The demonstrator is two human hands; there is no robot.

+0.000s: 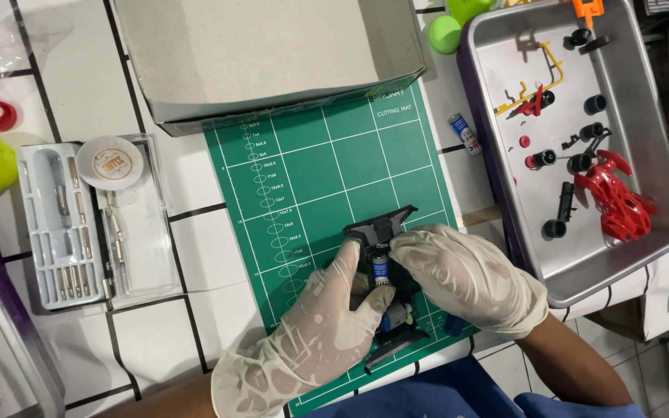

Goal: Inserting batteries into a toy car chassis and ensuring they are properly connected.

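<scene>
Seen from above, a white tiled surface [195,325] carrying everything. At the top, a grey cardboard box [272,54], its lower edge overlapping a green cutting mat [327,170]. To the right, touching the mat's edge, a metal tray [497,155] holding a red shell piece [613,201], black wheels [594,103] and small yellow and black parts. To the left, well apart from the mat, a clear tool case [79,232] with rows of bits.

On the mat's lower half, both gloved hands meeting over a black chassis [381,226] lying flat. Left hand [319,325] clamped on the chassis from its left side, thumb and fingers closed against the frame. Right hand [466,275] reaching in from the right, fingertips drawn together on a small blue battery [381,268] standing in the middle of the chassis, between the two hands. A spare battery [464,133] lying on the surface between mat and tray.

Judged from this: seating the battery in its bay, not yet flat. Next move calling for a steady hold on the frame and even downward pressure, with the battery ends lined up to the contacts; contacts themselves hidden under the fingers.
</scene>
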